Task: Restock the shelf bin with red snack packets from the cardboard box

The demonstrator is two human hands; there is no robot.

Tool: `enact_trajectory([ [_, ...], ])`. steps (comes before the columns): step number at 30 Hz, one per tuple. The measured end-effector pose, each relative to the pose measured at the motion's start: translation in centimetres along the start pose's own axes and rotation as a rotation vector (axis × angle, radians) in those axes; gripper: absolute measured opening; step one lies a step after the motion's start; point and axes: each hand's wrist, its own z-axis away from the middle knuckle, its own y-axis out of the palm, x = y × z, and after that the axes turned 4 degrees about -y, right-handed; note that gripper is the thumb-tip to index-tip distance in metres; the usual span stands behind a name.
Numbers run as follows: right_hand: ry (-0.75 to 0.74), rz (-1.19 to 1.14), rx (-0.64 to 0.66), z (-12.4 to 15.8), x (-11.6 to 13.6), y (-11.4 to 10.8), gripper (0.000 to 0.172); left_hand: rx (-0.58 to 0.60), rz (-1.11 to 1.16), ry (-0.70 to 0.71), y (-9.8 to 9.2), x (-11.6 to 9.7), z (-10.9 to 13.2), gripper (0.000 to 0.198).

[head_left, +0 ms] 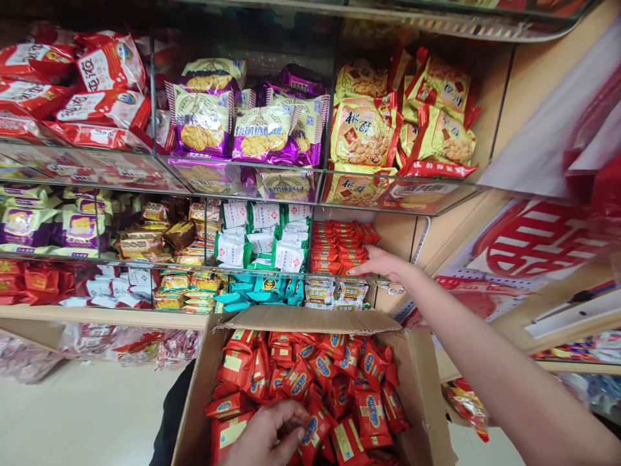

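Observation:
An open cardboard box (431,388) in front of me is filled with small red snack packets (371,414) with blue-and-yellow labels. My left hand (272,433) is inside it, fingers curled and closed at the edge of a red packet (316,428). My right hand (383,264) reaches to the lower shelf, at the right end of neat stacked rows of red packets (326,249). Its thumb and fingers close around a red packet (350,265) at the front of the stack; part of the grip is hidden.
White-and-green packets (264,239) lie left of the red stack, behind a clear shelf edge (252,266). Teal packets (262,290) sit below. Purple-and-cream biscuit packs (204,123) and yellow biscuit packs (363,133) fill the upper shelf. A wooden side panel (543,84) stands at the right.

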Motion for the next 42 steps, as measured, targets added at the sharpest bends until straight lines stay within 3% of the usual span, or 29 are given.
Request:
enact_trajectory([
  [6, -0.062, -0.005, -0.067, -0.3, -0.6, 0.0, 0.078, 0.045, -0.138, -0.012, 0.2, 1.8, -0.6, 0.017],
  [8, -0.083, 0.015, -0.08, -0.3, -0.3, -0.1, 0.078, 0.044, -0.231, 0.015, 0.3, 2.4, -0.9, 0.021],
  [10, -0.137, 0.109, -0.18, 0.5, 0.5, 0.0, 0.067, 0.017, -0.321, 0.072, 0.3, 3.0, -1.1, 0.025],
  [14, -0.453, 0.411, -0.621, 6.2, 2.4, 2.3, 0.034, -0.111, -0.492, 0.136, 0.2, 3.8, -1.2, 0.037],
  [15, -0.556, 0.449, -0.645, 8.4, 2.5, 3.5, 0.027, -0.122, -0.529, 0.097, 0.1, 3.8, -1.1, 0.043],
  [17, -0.644, 0.481, -0.436, 12.8, 1.6, 6.6, 0.022, -0.077, -0.58, -0.008, 0.0, 3.5, -1.1, 0.053],
  [18, -0.627, 0.492, -0.218, 14.7, 0.5, 8.3, 0.024, -0.044, -0.593, -0.05, 0.0, 3.2, -1.1, 0.055],
  [20, -0.4, 0.547, 0.133, 17.4, -2.9, 11.8, 0.027, 0.005, -0.609, -0.108, 0.2, 2.5, -1.3, 0.056],
  [24, 0.046, 0.649, 0.375, 18.8, -10.9, 17.2, 0.06, -0.018, -0.678, -0.223, 0.5, 1.6, -1.8, 0.054],
  [27, 0.16, 0.697, 0.327, 18.8, -14.1, 19.0, 0.076, -0.027, -0.675, -0.225, 0.5, 1.9, -1.7, 0.038],
  [30, 0.12, 0.578, 0.26, 19.1, -14.6, 19.8, 0.077, -0.038, -0.636, -0.127, 0.3, 2.6, -1.4, 0.023],
  [34, 0.023, 0.326, 0.076, 19.3, -13.7, 20.8, 0.053, -0.025, -0.602, -0.122, 0.3, 3.0, -1.0, 0.026],
  [38, 0.045, 0.121, -0.131, 18.9, -12.9, 21.4, 0.024, -0.018, -0.562, -0.179, 0.0, 2.1, -0.5, 0.022],
  [42, 0.023, -0.054, -0.259, 19.1, -11.3, 20.0, 0.022, -0.181, -0.374, -0.087, -0.8, 0.2, -0.5, 0.016],
])
